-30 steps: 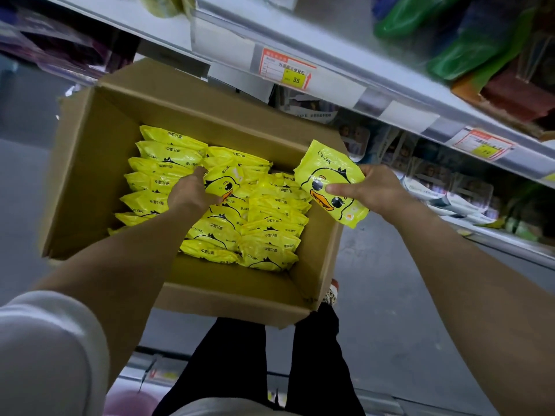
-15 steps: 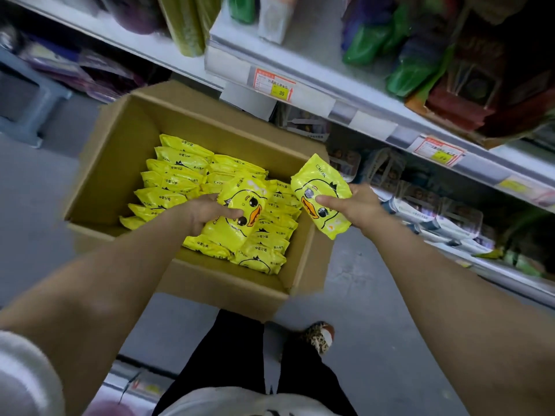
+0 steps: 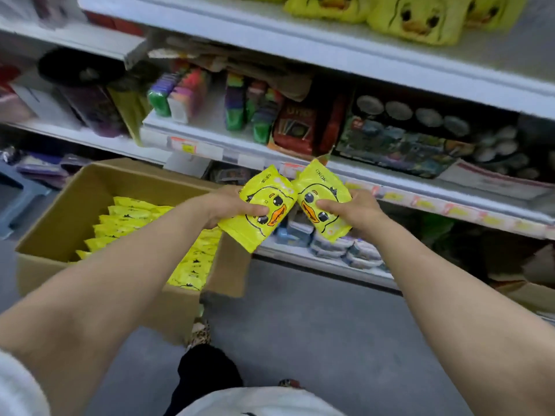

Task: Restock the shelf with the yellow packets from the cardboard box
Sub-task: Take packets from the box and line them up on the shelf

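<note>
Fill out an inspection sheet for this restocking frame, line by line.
Surface: grey floor; the support under the open brown cardboard box is hidden.
Job's things: rows of yellow duck-print packets in the box; similar yellow duck packs on the top white shelf.
Clutter: red card box and blurred colourful packs on the middle shelf.
Grips: left hand holds the left yellow packet; right hand holds the right yellow packet.
Cables: nothing seen.
Surroundings: shop aisle; blue stool at left.

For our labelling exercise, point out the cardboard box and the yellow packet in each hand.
cardboard box (image 3: pixel 64 220): head view, left inner wall.
left packet (image 3: pixel 271 192): head view, upper half, above the thumb.
right packet (image 3: pixel 321 184): head view, upper half, above the finger.
</note>
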The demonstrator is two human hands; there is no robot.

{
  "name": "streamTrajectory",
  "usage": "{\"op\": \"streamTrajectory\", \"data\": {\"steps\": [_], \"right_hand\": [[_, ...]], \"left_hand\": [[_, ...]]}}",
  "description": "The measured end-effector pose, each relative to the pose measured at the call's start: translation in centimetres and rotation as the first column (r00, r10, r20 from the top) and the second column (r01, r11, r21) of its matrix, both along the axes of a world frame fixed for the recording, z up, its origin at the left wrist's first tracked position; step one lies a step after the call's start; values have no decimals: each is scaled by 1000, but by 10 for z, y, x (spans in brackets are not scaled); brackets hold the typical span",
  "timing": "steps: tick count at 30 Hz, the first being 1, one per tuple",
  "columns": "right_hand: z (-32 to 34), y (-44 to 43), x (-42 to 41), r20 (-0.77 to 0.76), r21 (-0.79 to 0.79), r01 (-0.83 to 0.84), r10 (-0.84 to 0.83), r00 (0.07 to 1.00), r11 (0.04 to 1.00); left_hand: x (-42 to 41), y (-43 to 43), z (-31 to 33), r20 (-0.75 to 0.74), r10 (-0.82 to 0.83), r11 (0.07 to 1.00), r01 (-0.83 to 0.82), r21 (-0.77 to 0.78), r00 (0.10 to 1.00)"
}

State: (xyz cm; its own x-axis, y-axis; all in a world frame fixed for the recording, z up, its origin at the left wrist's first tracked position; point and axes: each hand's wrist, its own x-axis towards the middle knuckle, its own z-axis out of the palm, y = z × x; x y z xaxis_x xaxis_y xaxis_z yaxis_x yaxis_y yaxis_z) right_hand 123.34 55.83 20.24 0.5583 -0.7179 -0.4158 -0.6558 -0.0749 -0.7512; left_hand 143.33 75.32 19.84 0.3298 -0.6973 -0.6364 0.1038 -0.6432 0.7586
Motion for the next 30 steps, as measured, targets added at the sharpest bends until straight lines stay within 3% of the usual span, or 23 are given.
{"op": "streamTrajectory", "data": {"steps": [6, 13, 22, 30], "right_hand": [[71, -52, -86, 172, -129, 118, -95, 981, 985], [129, -108, -158, 305, -236, 242, -165, 938, 941], [179, -198, -210, 353, -263, 315, -213, 911, 912], [215, -315, -222, 367, -325, 465, -343, 864, 823]], "left_hand": [[-62, -78, 86, 189, -131, 979, 157, -130, 973], [-122, -168, 163, 294, -273, 925, 334, -182, 916], [-156, -301, 241, 398, -386, 852, 487, -191, 832], [-125, -446, 303, 662, -438, 796, 605, -30, 608]]}}
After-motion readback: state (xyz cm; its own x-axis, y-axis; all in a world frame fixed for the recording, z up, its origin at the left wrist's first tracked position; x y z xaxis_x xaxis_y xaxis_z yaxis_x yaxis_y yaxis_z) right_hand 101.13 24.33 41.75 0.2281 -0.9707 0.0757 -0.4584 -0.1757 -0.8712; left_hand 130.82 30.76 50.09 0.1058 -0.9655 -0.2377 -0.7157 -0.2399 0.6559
